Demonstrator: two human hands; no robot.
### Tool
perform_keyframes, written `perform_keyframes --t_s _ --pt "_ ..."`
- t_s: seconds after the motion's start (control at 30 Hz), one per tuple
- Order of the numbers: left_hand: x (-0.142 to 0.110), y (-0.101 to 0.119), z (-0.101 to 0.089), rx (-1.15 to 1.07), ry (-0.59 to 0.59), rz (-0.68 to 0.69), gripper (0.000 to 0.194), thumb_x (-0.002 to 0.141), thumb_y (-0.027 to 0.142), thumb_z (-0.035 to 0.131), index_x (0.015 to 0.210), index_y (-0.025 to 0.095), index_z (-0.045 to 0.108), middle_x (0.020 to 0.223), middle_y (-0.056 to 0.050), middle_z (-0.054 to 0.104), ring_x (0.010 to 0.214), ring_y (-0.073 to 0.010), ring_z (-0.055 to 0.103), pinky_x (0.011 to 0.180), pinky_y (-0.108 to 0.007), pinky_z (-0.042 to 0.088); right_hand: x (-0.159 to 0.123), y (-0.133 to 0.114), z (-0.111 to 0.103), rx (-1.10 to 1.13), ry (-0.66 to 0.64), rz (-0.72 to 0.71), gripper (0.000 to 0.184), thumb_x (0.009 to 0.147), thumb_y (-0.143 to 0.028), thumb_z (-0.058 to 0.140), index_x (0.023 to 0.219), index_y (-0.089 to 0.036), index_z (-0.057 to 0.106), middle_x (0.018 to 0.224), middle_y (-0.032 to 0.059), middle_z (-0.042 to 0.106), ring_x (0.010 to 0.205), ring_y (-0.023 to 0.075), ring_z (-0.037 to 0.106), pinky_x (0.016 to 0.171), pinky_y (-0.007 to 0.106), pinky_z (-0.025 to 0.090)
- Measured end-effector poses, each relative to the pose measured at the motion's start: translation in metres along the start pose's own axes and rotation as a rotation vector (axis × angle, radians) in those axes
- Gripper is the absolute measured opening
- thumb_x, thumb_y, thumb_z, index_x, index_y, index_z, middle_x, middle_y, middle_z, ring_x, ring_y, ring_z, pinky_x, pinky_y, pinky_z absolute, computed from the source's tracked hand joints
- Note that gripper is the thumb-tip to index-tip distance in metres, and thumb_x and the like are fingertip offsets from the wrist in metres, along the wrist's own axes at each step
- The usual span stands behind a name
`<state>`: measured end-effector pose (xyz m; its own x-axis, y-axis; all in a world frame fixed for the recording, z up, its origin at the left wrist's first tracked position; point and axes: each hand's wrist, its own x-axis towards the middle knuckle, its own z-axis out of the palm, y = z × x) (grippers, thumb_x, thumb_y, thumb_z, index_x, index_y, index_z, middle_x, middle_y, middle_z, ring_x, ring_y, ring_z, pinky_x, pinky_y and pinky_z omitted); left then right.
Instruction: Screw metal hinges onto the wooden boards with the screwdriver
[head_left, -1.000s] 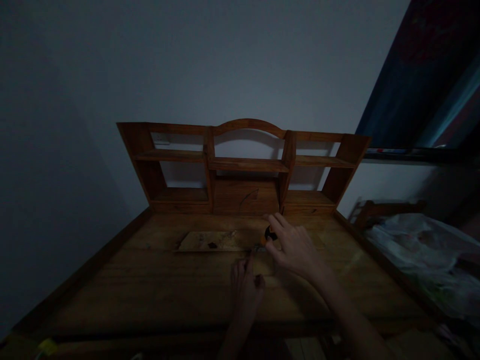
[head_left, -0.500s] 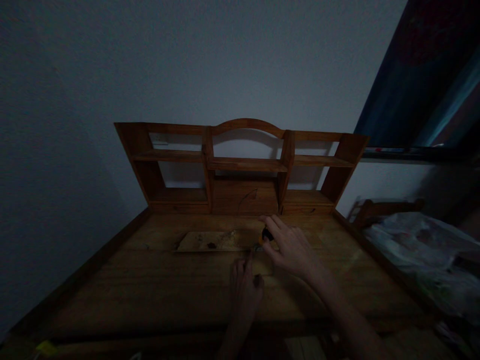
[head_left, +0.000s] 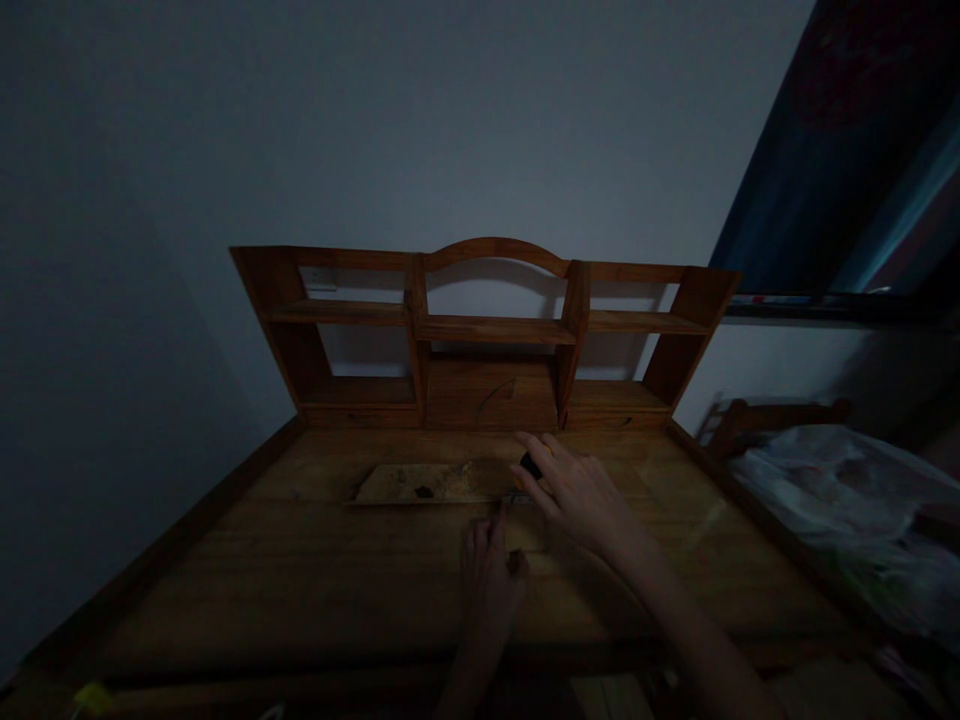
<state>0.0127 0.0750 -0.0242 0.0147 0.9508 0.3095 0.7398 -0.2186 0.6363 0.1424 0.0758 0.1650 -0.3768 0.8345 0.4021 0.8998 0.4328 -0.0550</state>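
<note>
The room is dim. My right hand [head_left: 577,495] is closed around a small black and orange tool [head_left: 529,466], held at the right end of a flat pale wooden board [head_left: 420,483] lying on the wooden desk [head_left: 300,570]. My left hand [head_left: 491,565] rests on the desk just in front of the board, mostly curled, with its index finger stretched toward the board's near edge. What the tool is exactly I cannot make out.
A wooden shelf unit [head_left: 487,335] with open compartments stands at the back of the desk against a pale wall. To the right lie crumpled clear plastic bags [head_left: 847,510] and a wooden piece [head_left: 772,415]. A yellow object [head_left: 90,695] sits at the lower left.
My right hand has slid the tool a little to the left along the board's end, and its orange part is now mostly covered. My left hand has hardly moved.
</note>
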Motion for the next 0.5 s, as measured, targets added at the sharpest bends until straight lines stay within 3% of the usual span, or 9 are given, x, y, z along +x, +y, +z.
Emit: perform_keyframes --t_s 0.23,0.37,0.5 --pt "0.0005 -0.0009 0.0008 0.015 0.013 0.015 0.066 0.08 0.017 0.056 0.145 0.019 0.047 0.118 -0.01 0.056 0.117 -0.0262 0.045 0.106 -0.037 0.034 -0.0023 0.0017 -0.0012 0.147 0.01 -0.065 0.06 0.094 -0.024 0.043 0.152 -0.024 0.027 0.153 0.0092 0.038 0.123 0.0247 0.054 0.09 0.037 0.048" --pt "0.0009 -0.0022 0.0018 0.03 0.021 0.029 0.066 0.08 0.016 0.055 0.146 0.022 0.046 0.12 -0.01 0.056 0.118 -0.0266 0.045 0.106 -0.038 0.034 -0.0003 0.0033 0.0013 0.097 0.026 -0.058 0.046 0.102 -0.031 0.036 0.147 -0.022 0.035 0.135 0.01 0.055 0.109 0.0223 0.061 0.084 0.034 0.05" --pt "0.0015 -0.0025 0.0025 0.038 -0.001 -0.005 0.066 0.08 0.016 0.055 0.146 0.02 0.046 0.122 -0.011 0.056 0.118 -0.0272 0.045 0.105 -0.039 0.035 0.0002 0.0054 0.0013 -0.063 0.03 0.005 0.04 0.102 -0.046 0.034 0.123 -0.019 0.056 0.109 0.0092 0.065 0.084 0.0234 0.066 0.066 0.033 0.047"
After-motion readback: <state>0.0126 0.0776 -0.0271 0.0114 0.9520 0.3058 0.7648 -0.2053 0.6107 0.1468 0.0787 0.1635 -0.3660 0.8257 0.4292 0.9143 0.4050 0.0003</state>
